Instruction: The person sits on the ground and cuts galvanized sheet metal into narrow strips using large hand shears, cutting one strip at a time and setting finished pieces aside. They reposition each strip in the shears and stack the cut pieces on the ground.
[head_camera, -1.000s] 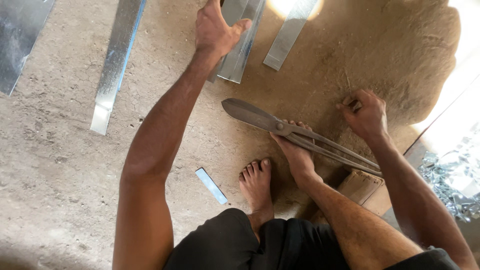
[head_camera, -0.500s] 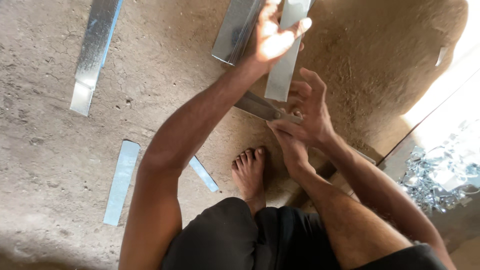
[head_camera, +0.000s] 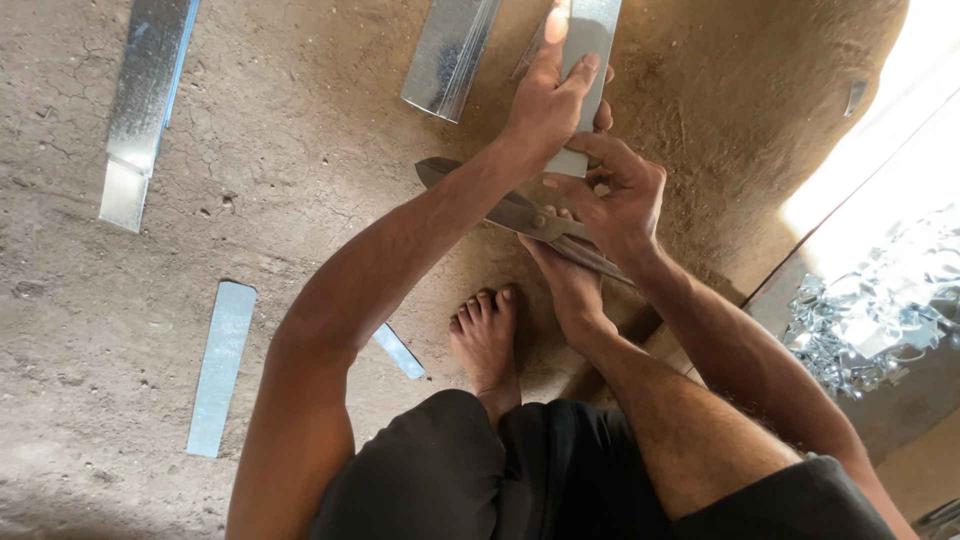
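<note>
The left hand (head_camera: 545, 100) is gripping a flat grey sheet-metal strip (head_camera: 590, 40), its long axis running away from the person. The right hand (head_camera: 615, 200) is closing around large steel tin snips (head_camera: 500, 205) lying just below the strip, on the dirt floor (head_camera: 300, 150).

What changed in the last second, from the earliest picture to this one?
The left hand drew a metal strip back from far out on the floor to the snips. The right hand left the ground beside the handles and came up to the strip's near end, now touching it. The snips stayed on the floor under a foot; loose strips lie about as before.
</note>
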